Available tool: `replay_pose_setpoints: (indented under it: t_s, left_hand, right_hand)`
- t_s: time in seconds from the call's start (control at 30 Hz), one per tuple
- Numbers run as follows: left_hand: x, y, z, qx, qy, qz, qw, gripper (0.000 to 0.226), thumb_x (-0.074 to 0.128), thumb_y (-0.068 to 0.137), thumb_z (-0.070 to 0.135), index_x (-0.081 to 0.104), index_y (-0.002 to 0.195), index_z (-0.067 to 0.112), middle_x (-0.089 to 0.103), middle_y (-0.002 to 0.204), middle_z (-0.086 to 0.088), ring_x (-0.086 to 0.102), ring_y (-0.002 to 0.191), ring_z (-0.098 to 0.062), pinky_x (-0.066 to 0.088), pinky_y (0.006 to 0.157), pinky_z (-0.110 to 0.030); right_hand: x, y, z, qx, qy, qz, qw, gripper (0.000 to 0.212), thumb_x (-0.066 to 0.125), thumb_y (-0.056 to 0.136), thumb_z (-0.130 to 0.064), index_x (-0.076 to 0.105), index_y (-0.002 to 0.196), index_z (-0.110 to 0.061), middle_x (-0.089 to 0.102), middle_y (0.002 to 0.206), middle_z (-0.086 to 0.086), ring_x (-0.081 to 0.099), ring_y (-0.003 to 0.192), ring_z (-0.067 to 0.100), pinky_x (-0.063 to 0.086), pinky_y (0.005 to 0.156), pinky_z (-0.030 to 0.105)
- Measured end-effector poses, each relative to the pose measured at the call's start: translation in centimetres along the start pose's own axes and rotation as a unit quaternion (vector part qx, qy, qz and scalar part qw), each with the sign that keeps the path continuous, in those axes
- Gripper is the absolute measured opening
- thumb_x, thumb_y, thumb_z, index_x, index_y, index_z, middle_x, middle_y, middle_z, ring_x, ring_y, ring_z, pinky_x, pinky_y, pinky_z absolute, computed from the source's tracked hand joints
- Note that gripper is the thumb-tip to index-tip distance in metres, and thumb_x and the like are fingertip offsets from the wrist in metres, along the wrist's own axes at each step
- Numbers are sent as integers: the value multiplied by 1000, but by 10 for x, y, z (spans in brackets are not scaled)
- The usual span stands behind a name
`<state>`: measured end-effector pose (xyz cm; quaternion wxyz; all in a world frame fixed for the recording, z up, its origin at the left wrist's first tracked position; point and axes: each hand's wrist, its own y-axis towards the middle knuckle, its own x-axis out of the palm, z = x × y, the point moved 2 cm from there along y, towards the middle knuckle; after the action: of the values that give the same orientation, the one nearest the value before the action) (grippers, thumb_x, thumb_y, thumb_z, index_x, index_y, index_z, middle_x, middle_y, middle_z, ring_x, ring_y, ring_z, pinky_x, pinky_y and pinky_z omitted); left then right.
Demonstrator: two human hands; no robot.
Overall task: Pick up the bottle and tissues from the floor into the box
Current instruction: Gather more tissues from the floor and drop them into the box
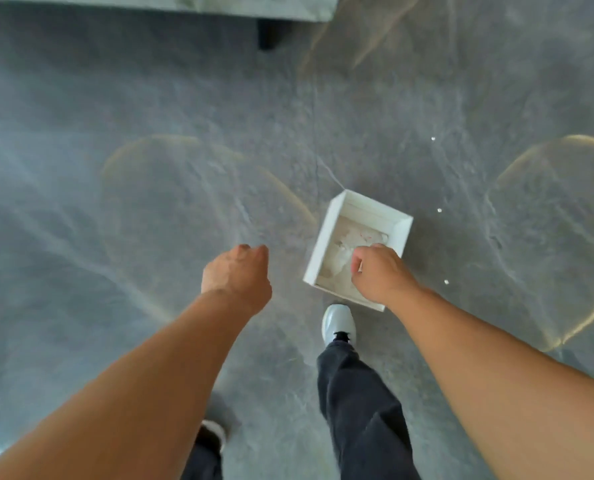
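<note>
A white open-top box (326,237) stands on the grey floor just ahead of my right foot. Crumpled white tissues (340,252) lie inside it, one with faint red marks. I cannot make out a bottle anywhere in view. My right hand (380,275) hovers over the near right part of the box with its fingers curled in, and nothing shows in its grip. My left hand (236,275) hangs over bare floor to the left of the box. It is seen from the back with its fingers curled under and appears empty.
The floor is grey mottled stone with light reflections. A pale table edge (184,5) and its dark leg (271,32) are at the far top. My white shoe (338,323) nearly touches the box's near side. Tiny white specks (439,210) dot the floor right of the box.
</note>
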<state>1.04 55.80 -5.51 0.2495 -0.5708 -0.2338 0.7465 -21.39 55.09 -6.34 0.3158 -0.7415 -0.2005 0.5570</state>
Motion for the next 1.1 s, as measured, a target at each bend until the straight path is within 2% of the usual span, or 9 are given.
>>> replay_pose_setpoints:
  t_s: [0.1, 0.23, 0.37, 0.53, 0.67, 0.73, 0.9, 1.1]
  left_hand:
    - [-76, -88, -48, -18, 3, 11, 1000, 19, 55, 78, 13, 56, 96, 18, 59, 97, -7, 60, 87, -33, 44, 67, -34]
    - [-159, -243, -135, -57, 13, 23, 998, 13, 55, 76, 11, 50, 86, 17, 53, 86, -5, 51, 73, -29, 41, 64, -34]
    - [-195, -367, -233, -135, -9, 61, 989, 12, 56, 76, 12, 47, 81, 19, 59, 92, -6, 61, 86, -32, 42, 63, -33]
    - [-199, -467, -351, -260, -79, 123, 955, 9, 57, 74, 13, 53, 80, 18, 61, 90, -7, 63, 84, -31, 42, 61, -32]
    - [-199, -515, -426, -346, -139, 149, 916, 10, 55, 72, 13, 46, 75, 18, 49, 77, -5, 54, 73, -31, 41, 61, -32]
    - [-197, -530, -457, -383, -162, 153, 896, 8, 54, 71, 11, 50, 76, 15, 48, 73, -4, 52, 70, -31, 42, 61, -32]
    - [-205, -540, -524, -439, -197, 168, 860, 22, 56, 72, 13, 62, 93, 14, 64, 100, -12, 63, 96, -34, 46, 68, -34]
    - [-234, -514, -591, -488, -288, 153, 810, 14, 56, 74, 14, 57, 88, 15, 62, 100, -13, 60, 97, -34, 42, 71, -34]
  right_hand:
    - [-31, -76, -91, -32, 7, 20, 999, 11, 56, 78, -12, 59, 74, -22, 58, 99, 12, 57, 94, 32, 50, 84, 35]
    - [-41, -204, -223, -78, 13, 24, 997, 8, 57, 79, -16, 55, 73, -22, 57, 102, 12, 57, 92, 30, 49, 81, 34]
    - [-25, -292, -355, -190, -68, -9, 979, 2, 58, 80, -20, 59, 81, -20, 56, 106, 15, 58, 97, 34, 48, 85, 35]
    - [0, -364, -511, -326, -189, -32, 926, 4, 54, 81, -20, 51, 80, -24, 51, 110, 12, 57, 98, 35, 47, 84, 37]
    - [16, -389, -614, -411, -262, -29, 873, 6, 53, 81, -20, 57, 85, -19, 52, 111, 14, 57, 100, 35, 45, 81, 35]
    - [24, -393, -657, -438, -289, -34, 850, 4, 54, 81, -20, 56, 84, -20, 52, 112, 13, 57, 99, 34, 44, 81, 34]
    - [47, -379, -758, -489, -340, -53, 801, 4, 54, 80, -19, 55, 82, -22, 53, 111, 12, 55, 102, 33, 48, 90, 39]
    - [71, -357, -879, -552, -388, -81, 734, 5, 53, 78, -17, 56, 81, -20, 56, 108, 14, 56, 101, 34, 48, 85, 37]
